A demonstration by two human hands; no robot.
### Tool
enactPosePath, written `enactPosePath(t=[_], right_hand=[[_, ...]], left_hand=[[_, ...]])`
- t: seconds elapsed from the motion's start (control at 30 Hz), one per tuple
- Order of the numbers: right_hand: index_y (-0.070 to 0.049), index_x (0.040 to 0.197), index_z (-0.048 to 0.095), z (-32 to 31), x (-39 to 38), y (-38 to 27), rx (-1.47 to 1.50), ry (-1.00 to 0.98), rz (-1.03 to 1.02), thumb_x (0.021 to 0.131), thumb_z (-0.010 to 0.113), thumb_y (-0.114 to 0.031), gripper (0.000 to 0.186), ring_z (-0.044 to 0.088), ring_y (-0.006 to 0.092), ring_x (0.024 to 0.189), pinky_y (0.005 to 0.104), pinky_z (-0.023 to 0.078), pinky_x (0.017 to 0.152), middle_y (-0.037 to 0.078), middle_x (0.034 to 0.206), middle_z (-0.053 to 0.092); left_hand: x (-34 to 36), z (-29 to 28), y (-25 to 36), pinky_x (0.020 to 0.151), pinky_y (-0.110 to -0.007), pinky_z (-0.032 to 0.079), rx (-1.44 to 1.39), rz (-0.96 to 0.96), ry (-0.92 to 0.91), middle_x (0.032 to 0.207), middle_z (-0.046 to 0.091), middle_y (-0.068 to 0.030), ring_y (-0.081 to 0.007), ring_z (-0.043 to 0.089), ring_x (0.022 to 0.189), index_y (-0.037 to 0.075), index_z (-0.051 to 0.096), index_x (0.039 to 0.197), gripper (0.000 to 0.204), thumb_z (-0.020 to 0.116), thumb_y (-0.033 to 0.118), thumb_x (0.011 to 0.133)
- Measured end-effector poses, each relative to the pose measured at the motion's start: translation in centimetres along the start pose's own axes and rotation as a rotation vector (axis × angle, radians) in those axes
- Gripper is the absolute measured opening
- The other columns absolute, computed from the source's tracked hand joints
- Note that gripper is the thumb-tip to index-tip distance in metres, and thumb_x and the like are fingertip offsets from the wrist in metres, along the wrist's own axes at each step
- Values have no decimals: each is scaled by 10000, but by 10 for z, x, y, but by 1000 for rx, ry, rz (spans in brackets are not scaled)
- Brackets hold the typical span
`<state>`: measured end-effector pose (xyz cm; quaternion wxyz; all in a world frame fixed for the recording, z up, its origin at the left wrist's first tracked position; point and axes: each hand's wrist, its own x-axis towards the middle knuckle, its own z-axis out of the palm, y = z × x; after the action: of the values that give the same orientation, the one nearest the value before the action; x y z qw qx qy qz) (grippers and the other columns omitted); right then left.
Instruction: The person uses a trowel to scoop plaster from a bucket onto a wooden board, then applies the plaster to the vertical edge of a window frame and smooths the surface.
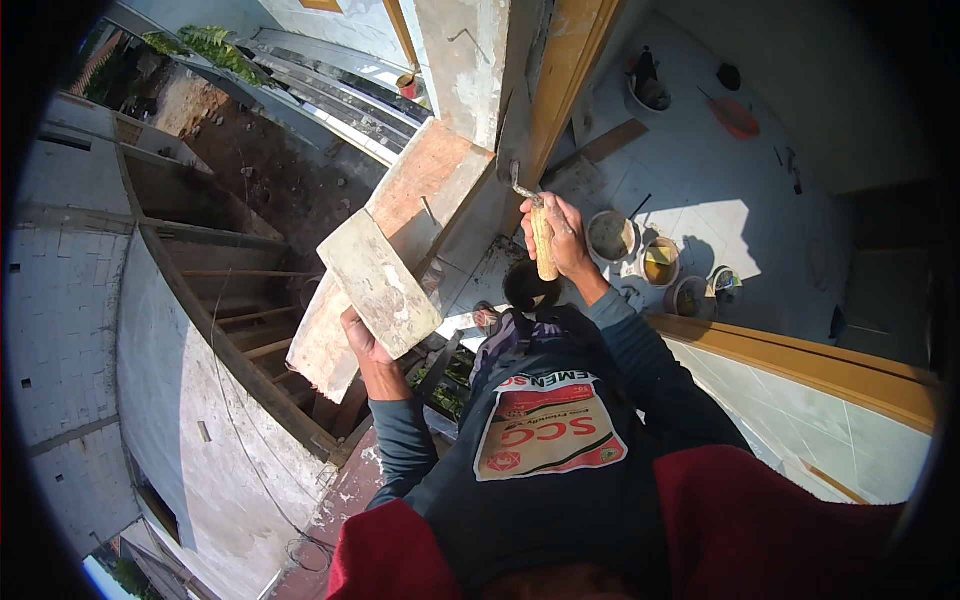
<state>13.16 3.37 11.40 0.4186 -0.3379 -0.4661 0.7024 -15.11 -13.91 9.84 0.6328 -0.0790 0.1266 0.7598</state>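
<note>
Your left hand (362,340) grips from below a flat rectangular board (380,283), gray and rough with dried cement; the fingers are closed around its lower edge and hold it up in front of you. The board is tilted, and its long axis runs from the upper left down to the lower right. Behind it a long reddish concrete ledge (420,190) goes up toward the corner of a plastered wall (465,60), whose surface is pale and patchy.

Your right hand (562,235) is closed tight around the wooden handle of a trowel (540,235). The handle is light yellow and round, and it points down toward you, while the bent metal neck at the top points up and left, to the wall corner just beside a wooden door frame (565,70). The blade itself I cannot see clearly.

More to the right, on the white tiled floor (720,190) far below, several round buckets (612,236) stand close together. One holds gray mortar, one next to it holds a yellowish liquid, and the others are too small to tell. Further up the floor lies an orange shallow pan (736,117).
</note>
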Motion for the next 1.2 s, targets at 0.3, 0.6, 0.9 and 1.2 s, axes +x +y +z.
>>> enactPosePath(t=[0.3,0.6,0.9,1.2], right_hand=[[-66,963,518,49,-16,48,474,13,248,990,346,-433,406,532,161,526,304,460,450,65,682,528],[-72,986,524,97,-78,-5,766,-80,358,983,364,-464,423,515,174,532,315,441,467,63,696,506],[-31,986,512,-10,-122,-2,247,201,269,1001,337,-440,445,519,151,481,282,455,408,76,671,520],[-8,1065,553,-16,-131,-9,93,191,397,999,355,-423,465,523,130,486,269,454,416,53,680,549]], left_hand=[[-7,7,1,891,-550,511,12,4,37,1233,571,-237,-385,620,1043,-40,434,1326,562,484,123,791],[1,26,-2,910,-551,497,15,-66,15,1248,559,-243,-391,606,1066,-42,425,1335,574,487,135,793],[-1,9,-5,926,-519,495,-53,-36,-60,1210,587,-229,-365,613,1057,-66,489,1263,494,497,39,780],[3,21,-31,945,-482,485,-46,-75,-18,1195,595,-221,-349,613,1050,-82,497,1242,462,508,34,796]])
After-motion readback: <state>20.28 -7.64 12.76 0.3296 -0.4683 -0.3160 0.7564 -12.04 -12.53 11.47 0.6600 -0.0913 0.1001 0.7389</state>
